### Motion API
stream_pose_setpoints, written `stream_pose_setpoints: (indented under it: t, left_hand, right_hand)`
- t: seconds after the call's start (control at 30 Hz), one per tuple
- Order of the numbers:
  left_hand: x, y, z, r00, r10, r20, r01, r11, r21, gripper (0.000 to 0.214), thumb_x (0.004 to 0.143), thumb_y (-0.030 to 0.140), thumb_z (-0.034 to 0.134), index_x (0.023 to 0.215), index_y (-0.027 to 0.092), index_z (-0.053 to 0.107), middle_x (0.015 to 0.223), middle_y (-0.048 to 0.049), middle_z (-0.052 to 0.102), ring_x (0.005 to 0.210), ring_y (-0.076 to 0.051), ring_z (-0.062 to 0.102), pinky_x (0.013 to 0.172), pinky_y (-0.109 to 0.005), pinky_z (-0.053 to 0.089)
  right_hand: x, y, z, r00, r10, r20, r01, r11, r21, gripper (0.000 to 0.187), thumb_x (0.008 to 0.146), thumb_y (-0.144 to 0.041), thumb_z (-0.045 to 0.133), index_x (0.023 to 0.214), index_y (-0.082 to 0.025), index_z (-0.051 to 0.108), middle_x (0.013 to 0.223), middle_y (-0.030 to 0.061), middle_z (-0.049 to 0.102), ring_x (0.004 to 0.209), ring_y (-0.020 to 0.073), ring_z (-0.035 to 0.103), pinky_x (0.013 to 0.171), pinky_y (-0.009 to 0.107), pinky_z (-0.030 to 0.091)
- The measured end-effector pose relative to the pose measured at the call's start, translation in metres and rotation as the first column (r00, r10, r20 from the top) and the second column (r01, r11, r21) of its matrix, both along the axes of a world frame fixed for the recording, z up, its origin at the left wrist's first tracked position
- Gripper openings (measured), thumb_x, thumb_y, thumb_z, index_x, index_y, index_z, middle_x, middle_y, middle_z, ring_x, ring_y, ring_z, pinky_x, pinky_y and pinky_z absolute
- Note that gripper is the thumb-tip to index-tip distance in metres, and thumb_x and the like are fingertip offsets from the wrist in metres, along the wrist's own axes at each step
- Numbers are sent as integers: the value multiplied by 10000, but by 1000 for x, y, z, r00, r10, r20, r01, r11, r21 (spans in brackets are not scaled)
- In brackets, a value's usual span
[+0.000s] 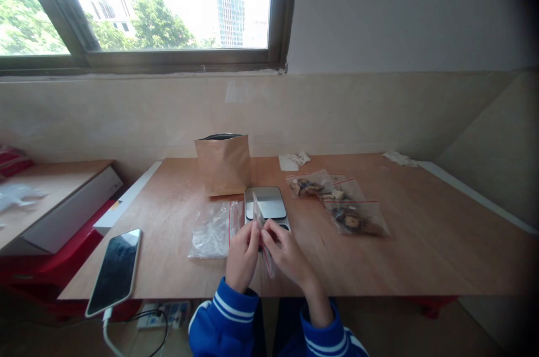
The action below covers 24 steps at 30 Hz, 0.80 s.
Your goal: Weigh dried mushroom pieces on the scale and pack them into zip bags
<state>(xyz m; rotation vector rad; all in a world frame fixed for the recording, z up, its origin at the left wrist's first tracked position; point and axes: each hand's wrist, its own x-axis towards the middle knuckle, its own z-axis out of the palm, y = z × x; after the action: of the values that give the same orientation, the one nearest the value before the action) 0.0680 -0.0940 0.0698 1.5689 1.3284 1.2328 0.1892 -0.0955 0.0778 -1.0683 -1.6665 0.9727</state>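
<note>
Between both hands is a clear zip-lock bag point(268, 262) with a red seal line, turned nearly edge-on to me. My left hand point(244, 253) pinches it from the left with closed fingers. From the other side my right hand point(288, 250) pinches the same bag, its thumb and forefinger close to the left fingertips. Just beyond the fingers lies a small digital scale point(272, 202) with a bare metal plate, its front partly hidden by the hands. A stack of clear zip-lock bags point(210, 233) rests on the table left of my left hand.
An open brown paper pouch point(223, 166) stands behind the scale. Filled zip-lock bags point(356, 216) of dried brown pieces lie at right. A charging phone point(115, 267) is at the table's point(421, 256) left front edge. A white scrap point(288, 163) lies at the back.
</note>
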Motion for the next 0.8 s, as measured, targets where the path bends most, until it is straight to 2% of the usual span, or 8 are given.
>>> stream_pose_setpoints:
  t: [0.13, 0.3, 0.43, 0.5, 0.6, 0.63, 0.7, 0.8]
  left_hand:
    - [2, -1, 3, 1000, 16, 12, -16, 1000, -5, 395, 897, 468, 386, 680, 171, 530, 635, 0, 506, 624, -136, 474, 595, -243, 370]
    - [1, -1, 9, 1000, -31, -3, 31, 1000, 3, 353, 889, 440, 419, 700, 171, 550, 650, -2, 534, 647, -139, 493, 614, -238, 376]
    - [-2, 0, 11, 989, -31, -145, 39, 998, 55, 333, 887, 403, 420, 665, 191, 551, 669, -7, 552, 651, -145, 508, 613, -247, 358]
    - [-7, 2, 12, 972, 66, -227, -50, 996, 75, 324, 878, 386, 424, 636, 200, 530, 645, 3, 536, 615, -137, 491, 589, -249, 336]
    - [-20, 3, 13, 924, 266, -274, -242, 963, 117, 320, 863, 369, 427, 595, 202, 483, 582, 19, 481, 557, -122, 447, 554, -243, 313]
    - [-25, 4, 13, 916, 298, -267, -272, 953, 132, 329, 855, 372, 438, 576, 201, 466, 564, 23, 460, 546, -119, 434, 546, -240, 311]
    - [-32, 5, 11, 940, 278, -195, -258, 958, 123, 366, 845, 404, 455, 544, 197, 439, 532, 27, 430, 530, -114, 421, 532, -235, 317]
    - [-32, 6, 2, 977, 188, 99, -186, 982, -30, 453, 859, 508, 396, 538, 192, 442, 505, 22, 430, 496, -116, 433, 489, -235, 341]
  right_hand:
    - [0, 1, -1, 1000, 4, -28, -4, 1000, 8, 256, 924, -324, 387, 711, -199, 456, 662, -24, 502, 626, 127, 485, 598, 231, 378]
    - [-5, 0, -2, 999, -23, -34, 24, 999, 31, 236, 899, -305, 410, 695, -198, 464, 657, -20, 506, 617, 126, 472, 582, 228, 367]
    - [-6, 4, -7, 992, -114, -60, 115, 993, 12, 263, 860, -315, 451, 626, -197, 425, 583, -40, 457, 553, 107, 424, 535, 214, 331]
    - [1, 8, -11, 963, -242, -118, 246, 969, 19, 288, 848, -340, 462, 606, -204, 389, 554, -52, 402, 532, 101, 385, 517, 213, 314]
    - [16, 14, -17, 832, -499, -242, 507, 861, -31, 351, 852, -416, 463, 597, -220, 322, 525, -72, 306, 497, 96, 314, 478, 214, 283]
    - [20, 15, -18, 796, -536, -279, 542, 838, -64, 366, 857, -443, 458, 600, -223, 317, 520, -76, 295, 485, 95, 305, 470, 215, 285]
    - [23, 14, -18, 782, -517, -349, 515, 850, -107, 376, 869, -478, 436, 613, -224, 331, 522, -74, 323, 479, 99, 331, 478, 218, 319]
    - [13, 7, -9, 768, -444, -461, 441, 889, -121, 333, 884, -458, 397, 650, -223, 365, 566, -50, 409, 516, 113, 407, 527, 232, 381]
